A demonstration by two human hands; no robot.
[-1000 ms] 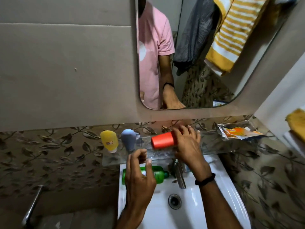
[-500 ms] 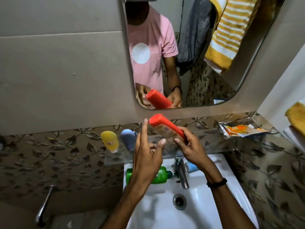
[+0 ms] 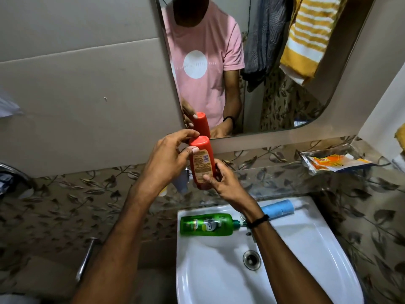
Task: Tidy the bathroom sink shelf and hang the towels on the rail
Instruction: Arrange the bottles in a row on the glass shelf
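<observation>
An orange bottle (image 3: 202,163) stands upright in the air above the glass shelf (image 3: 274,181), label toward me. My left hand (image 3: 168,159) grips its upper part with thumb and fingers. My right hand (image 3: 223,183) holds its lower part. A green bottle (image 3: 208,224) lies on its side on the white sink (image 3: 306,249) rim, and a blue bottle (image 3: 277,209) lies beside the tap. Behind my left wrist, a grey-blue item (image 3: 180,184) on the shelf is mostly hidden. A grey towel (image 3: 266,34) and a yellow striped towel (image 3: 311,34) show in the mirror.
An orange and white packet (image 3: 335,162) lies at the shelf's right end. A yellow cloth (image 3: 400,137) sits at the far right edge. A metal wall tap (image 3: 85,257) sticks out low on the left. The mirror (image 3: 285,95) hangs above the shelf.
The orange bottle was lifted off the shelf by my right hand and turned upright. My left hand rose from the sink and took hold of its top.
</observation>
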